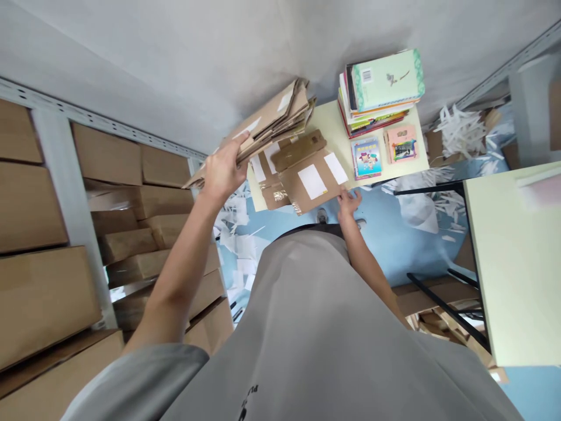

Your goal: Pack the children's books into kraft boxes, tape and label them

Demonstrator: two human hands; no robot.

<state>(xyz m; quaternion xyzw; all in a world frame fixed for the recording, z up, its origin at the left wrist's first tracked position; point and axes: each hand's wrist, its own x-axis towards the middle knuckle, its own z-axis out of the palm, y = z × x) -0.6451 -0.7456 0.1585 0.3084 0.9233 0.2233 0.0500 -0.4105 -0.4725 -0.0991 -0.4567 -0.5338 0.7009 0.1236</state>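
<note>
My left hand (pixel 225 166) grips the near edge of a stack of flattened cardboard boxes (pixel 267 120), lifted and tilted at the table's left end. Below it, another flattened cardboard box (pixel 309 181) with white labels and brown tape lies on the pale yellow table (pixel 331 124). At that box's near right corner is my right hand (pixel 348 203), its fingers touching the edge. The thumb and fingertips look partly hidden, so how firmly it grips is hard to see. Right of the box lie a small blue picture book (pixel 367 158) and a pink book (pixel 401 144).
A tall pile of books (pixel 385 82) stands at the table's back right. Shelving with brown cartons (pixel 111 152) rises on the left. White paper scraps (pixel 239 240) litter the blue floor. A second pale table (pixel 521 263) stands at the right, with cardboard beneath it.
</note>
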